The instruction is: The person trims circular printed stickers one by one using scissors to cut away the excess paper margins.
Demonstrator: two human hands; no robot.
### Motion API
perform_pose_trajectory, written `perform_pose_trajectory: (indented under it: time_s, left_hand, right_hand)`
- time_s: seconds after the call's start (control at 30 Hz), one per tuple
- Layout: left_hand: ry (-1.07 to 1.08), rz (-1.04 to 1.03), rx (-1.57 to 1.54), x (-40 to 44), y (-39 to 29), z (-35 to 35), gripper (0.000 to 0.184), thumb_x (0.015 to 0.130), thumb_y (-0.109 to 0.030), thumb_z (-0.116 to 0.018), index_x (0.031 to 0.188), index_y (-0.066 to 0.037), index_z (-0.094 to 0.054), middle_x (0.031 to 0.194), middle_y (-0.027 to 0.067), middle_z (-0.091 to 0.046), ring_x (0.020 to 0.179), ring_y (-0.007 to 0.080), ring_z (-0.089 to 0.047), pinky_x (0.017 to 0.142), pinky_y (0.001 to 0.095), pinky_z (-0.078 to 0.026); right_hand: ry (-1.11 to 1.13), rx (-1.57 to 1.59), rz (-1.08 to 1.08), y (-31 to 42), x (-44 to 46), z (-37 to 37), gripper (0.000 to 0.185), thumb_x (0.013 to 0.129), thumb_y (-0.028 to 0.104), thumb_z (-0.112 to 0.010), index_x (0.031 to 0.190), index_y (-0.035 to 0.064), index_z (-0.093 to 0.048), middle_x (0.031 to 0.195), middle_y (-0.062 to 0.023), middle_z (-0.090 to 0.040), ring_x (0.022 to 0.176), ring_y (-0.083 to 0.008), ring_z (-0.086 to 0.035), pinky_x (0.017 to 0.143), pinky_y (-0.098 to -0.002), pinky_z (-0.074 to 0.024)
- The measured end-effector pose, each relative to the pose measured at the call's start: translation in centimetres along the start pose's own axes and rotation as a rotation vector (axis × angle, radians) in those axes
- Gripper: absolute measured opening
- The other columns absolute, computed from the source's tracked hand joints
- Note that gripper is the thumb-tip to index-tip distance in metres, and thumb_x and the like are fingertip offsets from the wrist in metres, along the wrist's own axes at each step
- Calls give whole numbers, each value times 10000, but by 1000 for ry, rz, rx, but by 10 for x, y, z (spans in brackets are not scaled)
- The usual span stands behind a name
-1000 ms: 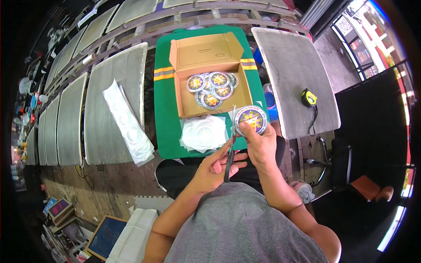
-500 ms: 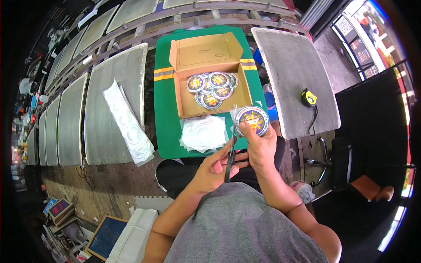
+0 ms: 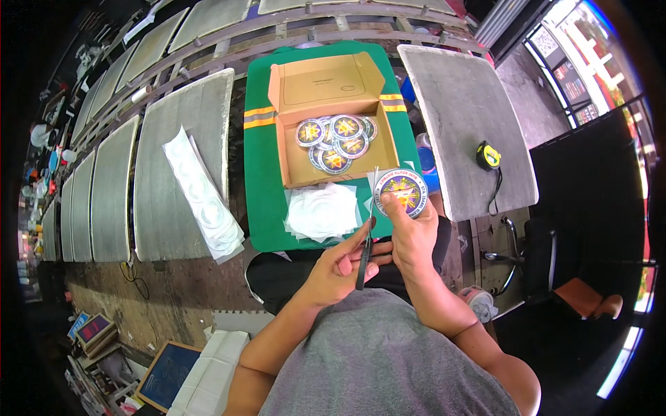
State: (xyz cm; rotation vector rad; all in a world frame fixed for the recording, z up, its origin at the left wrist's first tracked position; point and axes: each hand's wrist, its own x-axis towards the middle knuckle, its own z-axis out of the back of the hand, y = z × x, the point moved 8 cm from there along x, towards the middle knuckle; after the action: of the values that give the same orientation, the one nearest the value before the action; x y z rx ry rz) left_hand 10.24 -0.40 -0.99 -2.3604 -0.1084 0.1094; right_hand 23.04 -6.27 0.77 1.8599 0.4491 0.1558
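My left hand [image 3: 336,272] is closed around black-handled scissors [image 3: 362,266], whose narrow blades point away from me. The blades stand along the left edge of a round printed sticker [image 3: 415,186] with a yellow star design and a dark lettered rim. My right hand [image 3: 412,236] pinches this sticker, thumb on its face and the other fingers mostly hidden behind. Beyond my hands, an open cardboard box [image 3: 294,179] holds several similar round stickers [image 3: 334,161]. White paper offcuts [image 3: 322,211] lie in a pile just in front of the box.
A green cloth-covered board [image 3: 261,159] with orange and grey stripes carries the box. On the grey panel to the left lies a strip of white backing paper [image 3: 201,194]. A yellow tape measure [image 3: 488,155] rests on the right panel [image 3: 465,118]. A chair [image 3: 538,256] stands at right.
The sticker has shifted slightly right and turned a little in my right hand. The scissor blades have moved slightly right with it. The box and paper pile stay put.
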Motion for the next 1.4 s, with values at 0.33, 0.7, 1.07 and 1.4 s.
perform_pose_trajectory:
  time_s: [0.33,0.7,1.07,1.4]
  left_hand:
    - [9,2,6,-1,4,3,797,948,91,-556,1616,-109,-170,1396,222,-546,1222,267,-602,1040,333,-443]
    - [7,-11,19,-1,2,0,780,960,70,-574,1610,-94,-174,1438,206,-513,1301,293,-554,1071,375,-449]
    - [-1,18,58,-8,4,7,749,939,131,-551,1586,-70,-233,1531,41,-393,1366,304,-494,1080,477,-490]
    - [25,29,62,-13,2,6,733,940,139,-536,1581,-81,-256,1569,48,-349,1359,335,-498,1053,482,-514]
  right_hand:
    - [-22,1,-22,-1,-3,2,216,886,76,-778,1071,11,-686,969,-28,-722,830,-68,-647,746,-238,-517]
    - [0,12,-14,-2,-1,2,227,888,85,-780,1075,3,-681,983,-37,-718,835,-79,-649,755,-244,-521]
    - [100,40,-52,1,4,3,237,888,10,-745,1107,-19,-659,1013,-67,-713,880,-118,-672,803,-271,-541]
    - [140,25,-105,0,7,6,253,873,-38,-727,1112,-29,-645,1002,-106,-714,866,-175,-696,789,-325,-578]
